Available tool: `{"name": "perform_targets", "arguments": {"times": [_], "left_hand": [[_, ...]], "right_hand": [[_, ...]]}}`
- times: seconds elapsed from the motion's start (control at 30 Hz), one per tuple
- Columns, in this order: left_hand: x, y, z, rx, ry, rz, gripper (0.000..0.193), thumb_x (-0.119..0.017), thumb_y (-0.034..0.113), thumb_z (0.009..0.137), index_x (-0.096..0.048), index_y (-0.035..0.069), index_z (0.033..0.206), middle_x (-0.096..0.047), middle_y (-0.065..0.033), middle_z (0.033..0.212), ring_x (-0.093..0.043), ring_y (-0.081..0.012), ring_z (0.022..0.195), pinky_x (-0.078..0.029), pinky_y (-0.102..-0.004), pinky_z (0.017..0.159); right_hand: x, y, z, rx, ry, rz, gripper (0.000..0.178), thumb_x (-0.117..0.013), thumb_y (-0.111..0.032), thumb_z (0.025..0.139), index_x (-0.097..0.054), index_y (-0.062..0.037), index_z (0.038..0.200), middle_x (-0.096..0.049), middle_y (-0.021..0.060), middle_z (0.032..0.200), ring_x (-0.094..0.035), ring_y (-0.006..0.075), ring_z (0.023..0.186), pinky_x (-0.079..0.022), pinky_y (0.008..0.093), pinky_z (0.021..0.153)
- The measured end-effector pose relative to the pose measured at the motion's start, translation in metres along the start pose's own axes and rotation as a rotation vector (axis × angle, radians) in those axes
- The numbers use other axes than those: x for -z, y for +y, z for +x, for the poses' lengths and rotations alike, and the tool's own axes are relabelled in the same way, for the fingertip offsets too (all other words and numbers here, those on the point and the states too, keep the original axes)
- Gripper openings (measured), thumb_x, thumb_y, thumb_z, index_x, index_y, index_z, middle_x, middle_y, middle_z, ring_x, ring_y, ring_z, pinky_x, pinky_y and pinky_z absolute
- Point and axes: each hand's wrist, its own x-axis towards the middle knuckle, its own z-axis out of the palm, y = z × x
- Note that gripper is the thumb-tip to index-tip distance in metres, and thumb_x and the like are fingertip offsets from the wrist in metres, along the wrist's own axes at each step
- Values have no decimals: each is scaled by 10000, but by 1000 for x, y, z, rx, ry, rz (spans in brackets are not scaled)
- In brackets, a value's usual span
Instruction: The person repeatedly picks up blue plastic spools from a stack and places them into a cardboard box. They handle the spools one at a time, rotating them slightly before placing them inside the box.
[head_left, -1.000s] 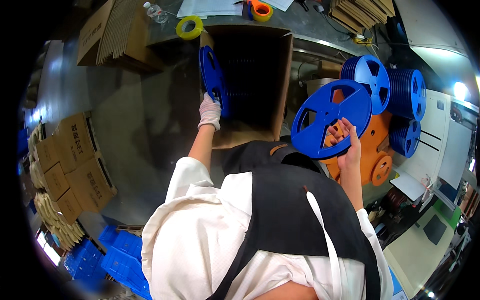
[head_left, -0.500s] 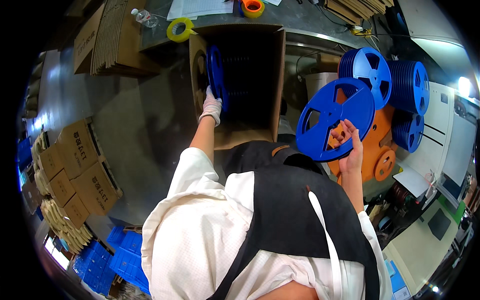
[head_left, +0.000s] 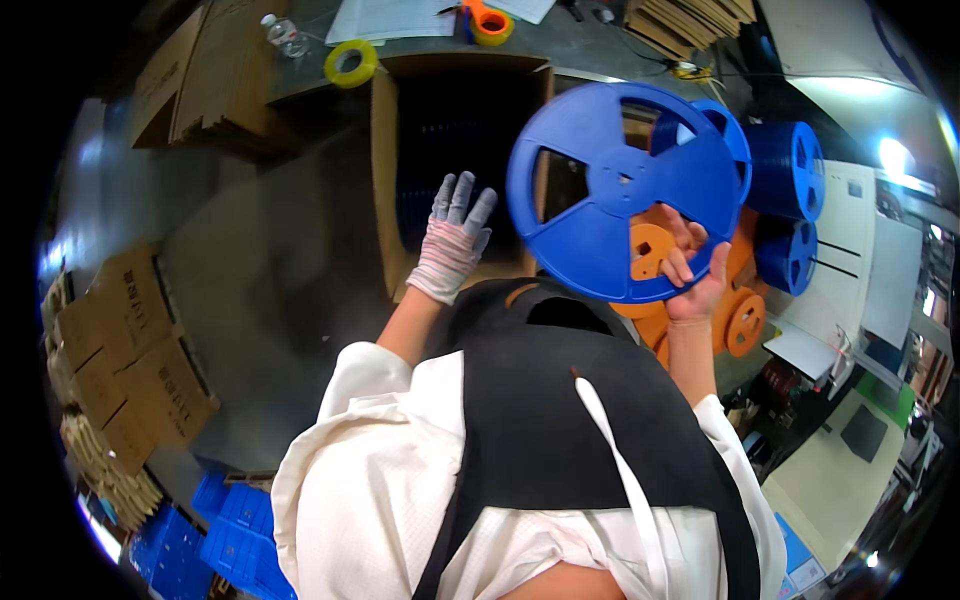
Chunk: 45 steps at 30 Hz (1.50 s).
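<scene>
A large flat blue plastic reel (head_left: 590, 200), with wide cut-outs round its hub, is gripped at its lower right rim by my bare right hand (head_left: 697, 275). My thumb lies outside the rim and my fingers reach through a cut-out. My left hand (head_left: 453, 235), in a grey-and-white glove, holds nothing, its fingers stretched over the near part of an upright cardboard box (head_left: 386, 180). The box's opening faces me, and its dark inside hides most of what it contains; faint bluish edges show in it. The reel covers part of the box's right wall.
Stacks of blue reels (head_left: 790, 170) and several orange reels (head_left: 745, 322) stand at the right. Behind the box, a grey table holds yellow tape (head_left: 350, 63), a tape dispenser (head_left: 488, 22), papers (head_left: 390, 18) and a bottle (head_left: 285, 36). Flattened cartons (head_left: 225, 80) lean at the left; packed cartons (head_left: 135, 360) lie beyond.
My left hand has let go of a blue reel inside the box and drawn back, fingers spread. My right hand has brought its reel left and up, toward the box.
</scene>
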Motion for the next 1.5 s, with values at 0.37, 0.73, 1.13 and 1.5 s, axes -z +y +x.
{"name": "perform_targets", "arguments": {"times": [0.37,0.73,1.13,1.5], "left_hand": [[78,32,31,-405,61,58,384,-600,48,719,-619,86,1101,-608,-107,1193,-538,-340,1173,-391,-522,1055],[101,67,18,919,324,-1688,157,-529,285,988,-501,171,885,-440,23,642,-430,-120,530,-459,-309,536],[76,48,-13,1130,426,-2009,171,-527,300,983,-545,130,992,-417,34,634,-381,-121,527,-381,-291,505],[72,52,-16,1094,409,-1917,191,-537,316,972,-554,126,985,-433,35,647,-406,-121,554,-407,-297,557]], "right_hand": [[-28,6,-2,-37,-217,67,595,-508,-565,926,-629,-9,1102,-405,310,1409,-536,49,519,-389,148,451],[-27,-21,2,463,397,-901,401,-442,-426,1005,-627,-80,1087,-638,110,1204,-611,153,958,-465,229,731],[-60,31,0,-25,208,-323,324,-452,-313,1016,-484,-113,1269,-652,179,1133,-668,183,658,-549,281,575],[-65,28,2,-11,172,-343,219,-431,-298,1027,-525,-104,1067,-692,179,972,-587,134,543,-471,242,501]]}}
